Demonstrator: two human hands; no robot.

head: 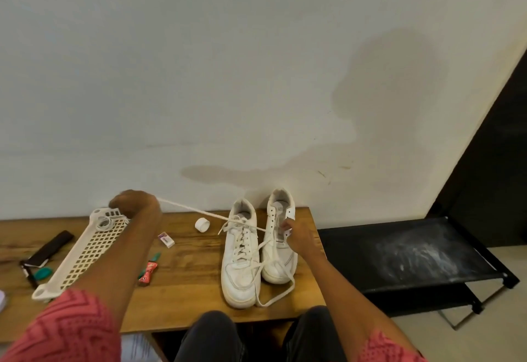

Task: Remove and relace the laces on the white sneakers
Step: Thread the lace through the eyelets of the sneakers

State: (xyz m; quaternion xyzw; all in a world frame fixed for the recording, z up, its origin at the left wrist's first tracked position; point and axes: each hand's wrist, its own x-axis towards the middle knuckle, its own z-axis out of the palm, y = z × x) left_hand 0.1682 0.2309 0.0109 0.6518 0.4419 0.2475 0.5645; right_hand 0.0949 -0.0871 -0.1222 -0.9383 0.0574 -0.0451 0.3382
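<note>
Lace (194,210): white, taut, running from the left hand across to the right sneaker's eyelets; slack end looped on the bench (182,284) beside the toes.
Left hand (134,203): raised above the white lattice tray (85,250), fingers curled round the lace end, arm stretched forward.
Right hand (296,236): resting on the right sneaker (281,247), fingers pinching its eyelet flap.
Left sneaker (239,259): laced, touching the right one, toes toward the person.
Nearby: white tape roll (202,225), small eraser (166,239).
</note>
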